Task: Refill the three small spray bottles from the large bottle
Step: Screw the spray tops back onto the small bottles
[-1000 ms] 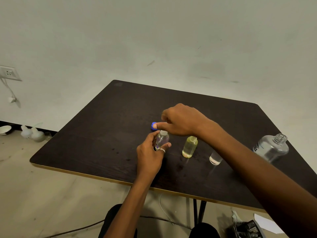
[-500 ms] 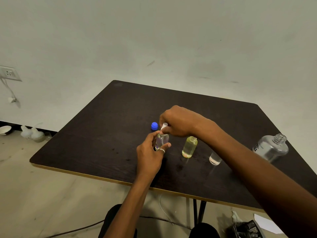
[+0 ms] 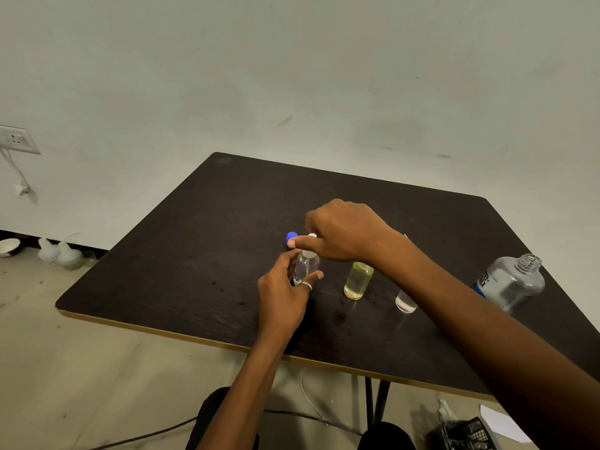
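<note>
At frame centre my left hand (image 3: pixel 285 297) grips the small clear bottle (image 3: pixel 306 266) (light, slick, tippy; hold its body), while my right hand (image 3: pixel 341 232) pinches its white spray top (image 3: pixel 312 236) just above.

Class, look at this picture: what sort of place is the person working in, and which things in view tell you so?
Probably a bare, sparsely furnished room, not a fitted workshop: a plain dark table against an unpainted-looking wall, a wall socket with a dangling cable, and odd containers left on the floor.
</note>
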Motion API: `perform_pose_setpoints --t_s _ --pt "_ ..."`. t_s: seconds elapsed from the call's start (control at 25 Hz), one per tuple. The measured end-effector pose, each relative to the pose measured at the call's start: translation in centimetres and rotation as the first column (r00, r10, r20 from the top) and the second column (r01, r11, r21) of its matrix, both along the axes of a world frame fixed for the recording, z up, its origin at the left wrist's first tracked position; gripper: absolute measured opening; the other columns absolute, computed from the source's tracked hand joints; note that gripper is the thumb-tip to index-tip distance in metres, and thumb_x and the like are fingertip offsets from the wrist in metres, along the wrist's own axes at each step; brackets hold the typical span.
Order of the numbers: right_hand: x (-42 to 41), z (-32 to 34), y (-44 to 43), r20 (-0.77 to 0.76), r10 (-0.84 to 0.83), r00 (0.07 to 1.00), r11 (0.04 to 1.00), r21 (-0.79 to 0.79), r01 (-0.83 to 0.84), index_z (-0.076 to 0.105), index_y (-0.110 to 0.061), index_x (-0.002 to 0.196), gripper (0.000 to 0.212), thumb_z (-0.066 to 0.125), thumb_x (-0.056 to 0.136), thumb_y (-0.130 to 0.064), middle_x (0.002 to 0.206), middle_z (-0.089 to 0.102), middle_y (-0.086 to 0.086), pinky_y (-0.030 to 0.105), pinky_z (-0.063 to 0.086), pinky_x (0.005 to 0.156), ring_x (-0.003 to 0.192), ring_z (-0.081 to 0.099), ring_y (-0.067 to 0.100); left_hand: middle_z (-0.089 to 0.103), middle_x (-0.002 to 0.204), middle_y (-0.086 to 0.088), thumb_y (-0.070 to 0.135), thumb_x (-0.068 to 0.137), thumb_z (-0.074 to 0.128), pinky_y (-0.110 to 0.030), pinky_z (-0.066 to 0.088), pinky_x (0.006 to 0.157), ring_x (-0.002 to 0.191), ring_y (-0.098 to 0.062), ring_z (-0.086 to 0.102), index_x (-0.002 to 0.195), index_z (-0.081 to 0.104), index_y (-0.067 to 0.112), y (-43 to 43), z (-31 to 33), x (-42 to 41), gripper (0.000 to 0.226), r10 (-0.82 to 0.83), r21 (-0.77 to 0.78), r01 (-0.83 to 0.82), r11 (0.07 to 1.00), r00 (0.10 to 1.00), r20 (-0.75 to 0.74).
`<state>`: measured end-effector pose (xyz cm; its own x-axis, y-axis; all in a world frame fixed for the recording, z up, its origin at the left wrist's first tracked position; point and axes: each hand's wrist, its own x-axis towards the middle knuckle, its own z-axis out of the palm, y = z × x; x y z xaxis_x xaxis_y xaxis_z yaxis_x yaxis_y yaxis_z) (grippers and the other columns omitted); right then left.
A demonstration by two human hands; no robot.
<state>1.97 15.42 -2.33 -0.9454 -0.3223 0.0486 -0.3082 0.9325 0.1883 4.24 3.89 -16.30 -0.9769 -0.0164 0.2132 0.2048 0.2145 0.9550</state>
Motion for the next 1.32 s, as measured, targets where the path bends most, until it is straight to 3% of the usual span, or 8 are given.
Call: perform_pose_setpoints --t_s 0.12,0.2,0.32,0.48,0.6,0.72,1.04,1.32 --pt "-0.1 0.6 0.4 0.154 0.149 0.977 0.986 -0.104 -0.134 0.063 -0.026 0.12 0.034 0.065 0.088 -0.039 0.117 0.066 -0.003 0.029 0.048 0.079 0.104 0.061 0.017 0.064 0.104 0.02 0.025 0.078 0.082 -0.004 0.045 0.074 0.095 0.008 0.061 0.126 0.061 0.024 0.0 0.0 0.0 0.052 -0.003 0.008 0.003 1.0 1.0 0.011" --pt "-0.2 0.3 0.3 0.181 0.192 0.965 0.98 -0.092 -0.177 0.065 -0.025 0.121 0.034 0.069 0.087 -0.023 0.122 0.064 -0.003 0.025 0.041 0.081 0.108 0.06 0.017 0.065 0.108 0.019 0.026 0.079 0.082 -0.006 0.045 0.075 0.098 0.004 0.062 0.126 0.06 0.025 0.0 0.0 0.0 0.052 -0.012 0.011 0.011 1.0 1.0 0.014" --pt "-0.6 -0.5 0.1 0.126 0.17 0.977 0.982 -0.105 -0.158 0.07 -0.023 0.108 0.023 0.069 0.085 -0.019 0.112 0.068 0.0 0.028 0.048 0.079 0.101 0.063 0.019 0.065 0.101 0.021 0.025 0.079 0.082 -0.004 0.046 0.072 0.096 0.007 0.062 0.122 0.062 0.026 0.0 0.1 0.1 0.048 -0.014 0.01 0.014 1.0 1.0 0.0" --pt "-0.8 -1.1 0.0 0.079 0.089 0.993 0.994 -0.074 -0.083 0.067 -0.017 0.098 0.018 0.064 0.089 -0.031 0.094 0.067 0.004 0.033 0.053 0.069 0.083 0.063 0.021 0.063 0.101 0.022 0.025 0.079 0.082 -0.003 0.045 0.07 0.091 0.012 0.058 0.123 0.062 0.026 0.0 -0.1 -0.1 0.048 -0.016 0.007 0.016 1.0 1.0 0.009" --pt "-0.5 -1.5 -0.3 0.021 0.019 1.0 1.0 -0.024 -0.018 0.063 -0.012 0.092 0.032 0.056 0.094 -0.043 0.085 0.064 0.005 0.029 0.044 0.056 0.07 0.059 0.019 0.064 0.103 0.02 0.026 0.078 0.083 0.0 0.045 0.071 0.09 0.013 0.058 0.122 0.063 0.025 0.0 -0.1 -0.1 0.049 -0.002 0.0 0.002 1.0 1.0 -0.008" --pt "0.0 -1.5 -0.7 -0.03 -0.011 0.999 0.999 0.037 0.012 0.051 -0.013 0.082 0.043 0.048 0.095 -0.054 0.075 0.051 0.003 0.031 0.036 0.055 0.067 0.051 0.02 0.065 0.098 0.02 0.026 0.077 0.084 0.0 0.045 0.073 0.092 0.012 0.06 0.119 0.064 0.023 0.1 -0.2 -0.1 0.046 0.011 -0.006 -0.011 1.0 1.0 -0.029" --pt "0.5 -1.9 -1.6 -0.174 -0.108 0.979 0.986 0.111 0.128 0.038 -0.015 0.064 0.049 0.044 0.096 -0.051 0.058 0.036 0.0 0.026 0.019 0.044 0.048 0.032 0.013 0.064 0.089 0.025 0.025 0.075 0.085 -0.004 0.049 0.073 0.087 0.02 0.059 0.109 0.063 0.029 0.1 0.2 0.1 0.041 0.023 -0.005 -0.023 1.0 0.999 -0.027" --pt "0.8 -2.0 -3.1 -0.184 -0.278 0.943 0.959 0.008 0.284 0.035 -0.016 0.055 0.044 0.049 0.094 -0.033 0.054 0.041 0.001 0.026 0.039 0.053 0.046 0.038 0.015 0.063 0.082 0.023 0.009 0.074 0.084 -0.005 0.048 0.066 0.078 0.017 0.061 0.1 0.063 0.025 0.2 0.6 0.6 0.037 0.05 0.006 -0.049 0.999 0.996 -0.072"
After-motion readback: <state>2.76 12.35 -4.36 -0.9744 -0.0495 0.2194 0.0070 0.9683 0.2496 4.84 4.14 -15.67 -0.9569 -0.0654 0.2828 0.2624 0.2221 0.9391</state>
